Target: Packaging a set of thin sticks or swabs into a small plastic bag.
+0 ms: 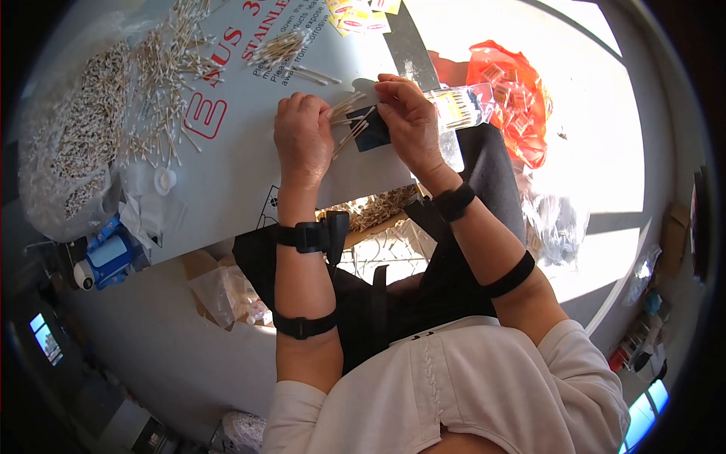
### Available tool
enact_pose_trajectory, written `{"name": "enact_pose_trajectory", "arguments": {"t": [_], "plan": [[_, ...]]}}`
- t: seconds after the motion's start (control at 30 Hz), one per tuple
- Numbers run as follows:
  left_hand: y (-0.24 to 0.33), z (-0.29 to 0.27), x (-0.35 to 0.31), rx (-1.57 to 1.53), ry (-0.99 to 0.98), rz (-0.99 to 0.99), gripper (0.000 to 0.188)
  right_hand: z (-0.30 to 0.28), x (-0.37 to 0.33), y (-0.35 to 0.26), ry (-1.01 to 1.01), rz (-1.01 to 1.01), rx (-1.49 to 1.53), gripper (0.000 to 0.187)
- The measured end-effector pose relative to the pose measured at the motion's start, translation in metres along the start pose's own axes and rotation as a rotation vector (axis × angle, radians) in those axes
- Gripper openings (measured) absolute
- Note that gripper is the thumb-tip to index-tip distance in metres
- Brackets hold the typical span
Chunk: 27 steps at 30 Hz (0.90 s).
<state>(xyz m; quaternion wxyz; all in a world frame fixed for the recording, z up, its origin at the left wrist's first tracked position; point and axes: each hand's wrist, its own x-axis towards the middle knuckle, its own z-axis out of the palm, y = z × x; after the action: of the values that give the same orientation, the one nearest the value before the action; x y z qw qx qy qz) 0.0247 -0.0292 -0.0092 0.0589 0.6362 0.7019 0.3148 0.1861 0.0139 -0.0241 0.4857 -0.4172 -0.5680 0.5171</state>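
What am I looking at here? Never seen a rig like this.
There's no robot: a person works bare-handed. The one picture comes from the left of two head-worn fisheye cameras looking down, so straight edges bend. The left hand holds a few cotton swabs. The right hand is beside their tips; whether it grips any is unclear. On the pale tabletop lie a loose pile of swabs, a smaller bunch and yellow cards, with a clear bag of swabs at left.

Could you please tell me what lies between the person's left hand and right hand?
In the head view, several cotton swabs show between the left hand and the right hand, with a dark, flat patch partly behind them.
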Motion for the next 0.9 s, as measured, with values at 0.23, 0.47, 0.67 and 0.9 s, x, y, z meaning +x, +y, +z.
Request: {"name": "enact_pose_trajectory", "arguments": {"t": [0.23,0.47,0.67,0.9], "plan": [[-0.005,-0.004,0.012,0.116,-0.026,0.011,0.012,0.003,0.007,0.002,-0.006,-0.059,-0.02,0.022],[0.017,-0.004,-0.012,0.048,-0.003,0.036,0.023,0.001,0.028,0.008,-0.109,-0.077,-0.091,0.025],[0.012,0.001,-0.021,0.098,0.021,0.015,0.022,0.006,0.023,0.006,-0.079,-0.04,-0.044,0.022],[0.01,-0.024,-0.034,0.149,-0.037,0.094,0.019,-0.001,0.019,0.009,-0.09,0.007,0.076,0.02]]}}
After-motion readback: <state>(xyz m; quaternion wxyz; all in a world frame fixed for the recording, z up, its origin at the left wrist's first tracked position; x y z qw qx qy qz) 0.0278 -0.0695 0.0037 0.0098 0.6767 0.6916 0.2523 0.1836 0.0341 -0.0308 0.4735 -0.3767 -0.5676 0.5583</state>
